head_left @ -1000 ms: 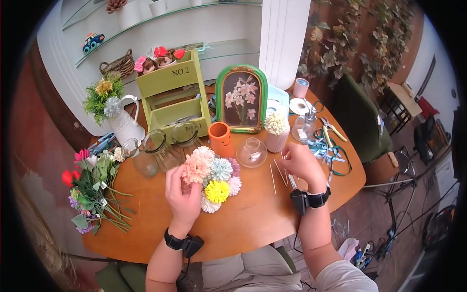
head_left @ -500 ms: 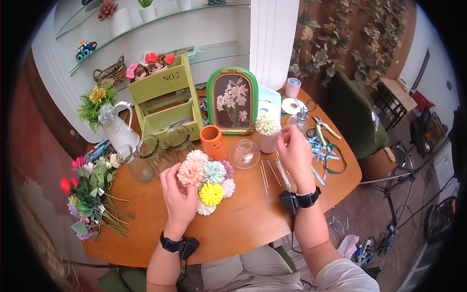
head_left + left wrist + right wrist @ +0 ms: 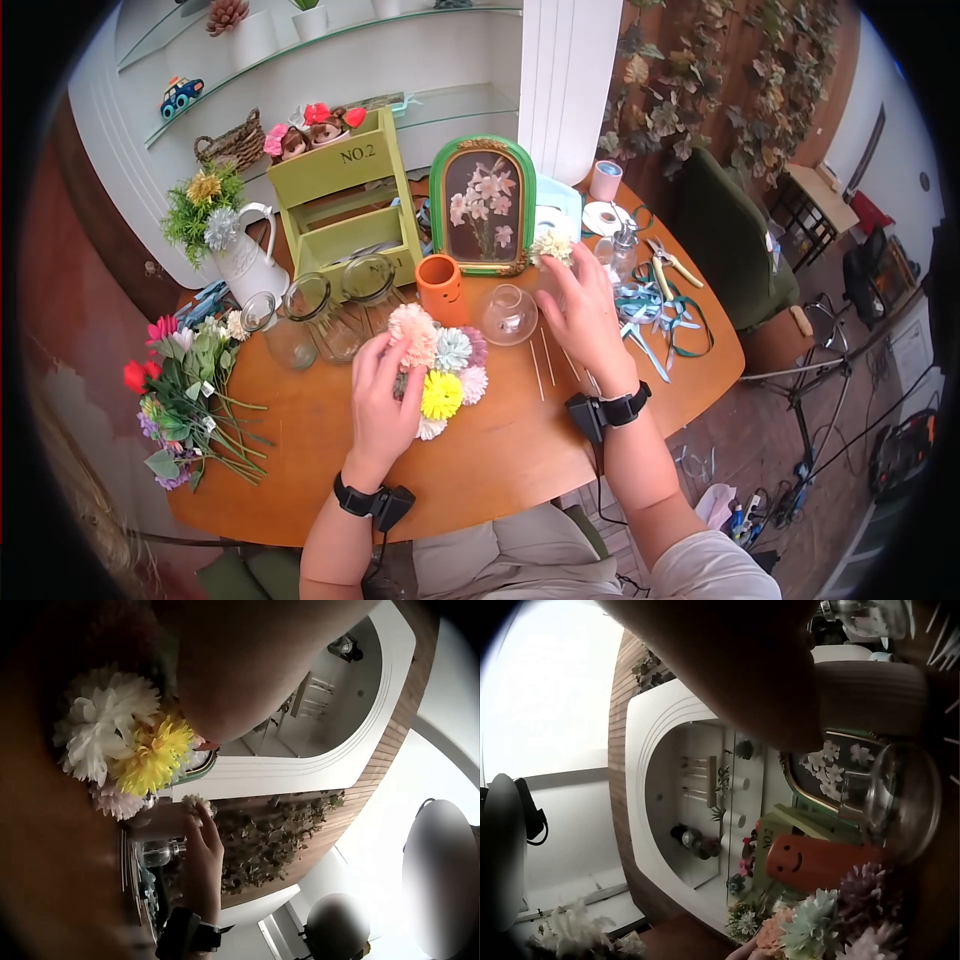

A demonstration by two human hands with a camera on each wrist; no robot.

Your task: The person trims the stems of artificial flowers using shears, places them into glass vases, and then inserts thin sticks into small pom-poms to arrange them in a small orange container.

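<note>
In the head view, my left hand [image 3: 388,410] has bent fingers round a peach flower [image 3: 413,334] beside the yellow flower [image 3: 441,396] and pale blue flower [image 3: 453,349]. My right hand [image 3: 590,325] reaches over the ribbed vase, fingertips at the cream flower [image 3: 551,246], thumb held apart. The left wrist view shows the right hand [image 3: 202,862] at the same cream flower [image 3: 196,802]; the vase is mostly hidden by the hand in the head view. A round glass vase [image 3: 509,315] stands between the hands, right of an orange cup [image 3: 440,288].
Thin sticks [image 3: 540,362] lie by the right wrist. Ribbons [image 3: 660,318] and pliers [image 3: 676,268] are on the right. Glass jars [image 3: 325,318], a white pitcher [image 3: 245,262], a green rack [image 3: 345,165] and long-stemmed flowers [image 3: 195,400] stand or lie leftward. A green frame [image 3: 528,190] is behind.
My right hand has risen from the sticks to the cream flower and its fingers have spread. The peach flower and my left hand have shifted slightly up and right against the other flowers.
</note>
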